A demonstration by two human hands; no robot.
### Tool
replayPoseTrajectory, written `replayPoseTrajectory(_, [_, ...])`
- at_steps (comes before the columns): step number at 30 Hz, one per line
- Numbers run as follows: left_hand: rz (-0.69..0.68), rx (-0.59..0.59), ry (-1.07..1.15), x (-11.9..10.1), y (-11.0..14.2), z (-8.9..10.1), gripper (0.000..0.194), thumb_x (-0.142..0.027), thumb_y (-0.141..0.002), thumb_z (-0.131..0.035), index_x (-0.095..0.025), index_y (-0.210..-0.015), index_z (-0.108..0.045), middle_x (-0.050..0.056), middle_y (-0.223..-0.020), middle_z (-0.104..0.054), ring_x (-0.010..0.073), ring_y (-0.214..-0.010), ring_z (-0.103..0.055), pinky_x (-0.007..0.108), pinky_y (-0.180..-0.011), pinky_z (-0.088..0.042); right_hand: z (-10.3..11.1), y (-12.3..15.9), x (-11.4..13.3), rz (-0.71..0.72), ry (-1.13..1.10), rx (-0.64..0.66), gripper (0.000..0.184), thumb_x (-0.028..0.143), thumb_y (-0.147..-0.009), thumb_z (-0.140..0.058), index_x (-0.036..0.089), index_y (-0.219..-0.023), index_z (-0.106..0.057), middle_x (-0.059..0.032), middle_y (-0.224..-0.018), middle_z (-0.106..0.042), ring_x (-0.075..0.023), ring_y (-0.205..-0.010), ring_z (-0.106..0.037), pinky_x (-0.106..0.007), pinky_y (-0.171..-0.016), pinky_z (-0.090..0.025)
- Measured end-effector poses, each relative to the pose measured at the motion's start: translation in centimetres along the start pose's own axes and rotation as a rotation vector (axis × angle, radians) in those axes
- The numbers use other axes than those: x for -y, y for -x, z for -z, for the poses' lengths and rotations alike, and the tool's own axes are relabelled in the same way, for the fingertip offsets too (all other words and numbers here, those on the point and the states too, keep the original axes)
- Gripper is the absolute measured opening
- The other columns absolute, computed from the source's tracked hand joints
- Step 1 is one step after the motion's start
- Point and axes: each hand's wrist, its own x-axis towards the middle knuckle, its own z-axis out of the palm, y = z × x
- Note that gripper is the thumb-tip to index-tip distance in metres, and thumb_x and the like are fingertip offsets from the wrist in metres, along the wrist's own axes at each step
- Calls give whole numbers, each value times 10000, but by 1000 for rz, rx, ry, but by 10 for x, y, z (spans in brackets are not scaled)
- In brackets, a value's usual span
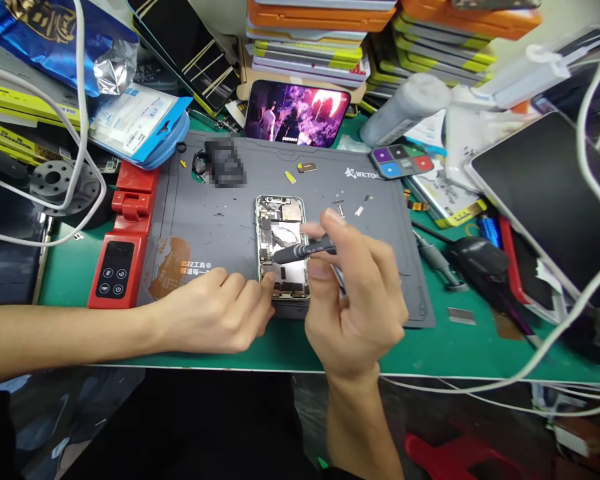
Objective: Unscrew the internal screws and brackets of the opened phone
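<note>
A green bench (pixel 420 357) carries a smooth grey mat (pixel 205 220), and on it, near the front edge, I find the opened phone (pixel 293 233), a rounded slab with pale metal and dark circuitry exposed. The left hand (pixel 220 307) is curled, a digit against the phone's lower left edge, presumably to steady it; I cannot tell whether it grips anything underneath. The right hand (pixel 363 300) is pinched around a dark, ribbed tool (pixel 300 252) above the phone, likely for fine control. Small metal parts (pixel 291 177) lie beyond, perhaps within easy reach.
</note>
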Motion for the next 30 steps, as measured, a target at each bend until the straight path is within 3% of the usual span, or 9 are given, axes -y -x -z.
replayPoseTrajectory(9, [5,2,-17,0,0,1,327,-290,-1033,-597,-1,-1138,-710,-26,-658,-576,120,-537,-535,301,-458,-369,-1,-1,1,9,2,-44,655,-3,-894,-682,304,-1467,-599,-44,-1154,-790,-163,-910,-751,-302,-761,-658])
replayPoseTrajectory(21, [-8,11,-18,1,1,-1,327,-288,-1040,-584,4,-1136,-695,-19,-673,-589,136,-548,-554,320,-448,-381,0,0,3,1,-33,-2,644,-6,-938,-605,313,-1494,-558,-43,-1138,-793,-166,-1018,-754,-325,-864,-663])
replayPoseTrajectory(26, [9,43,-19,-1,2,-2,290,-281,-1025,-595,-23,-1114,-693,-25,-657,-570,149,-528,-542,330,-454,-377,-1,7,2,-35,-79,52,722,24,-906,-687,259,-1553,-470,-87,-1260,-759,-184,-1076,-749,-331,-846,-682])
replayPoseTrajectory(30, [69,114,-8,-2,2,6,306,-271,-1020,-568,-27,-1178,-668,-20,-661,-570,167,-536,-562,336,-475,-381,-3,10,-1,-81,-144,-72,720,68,-911,-698,294,-1550,-455,-78,-1316,-715,-173,-993,-763,-300,-736,-674])
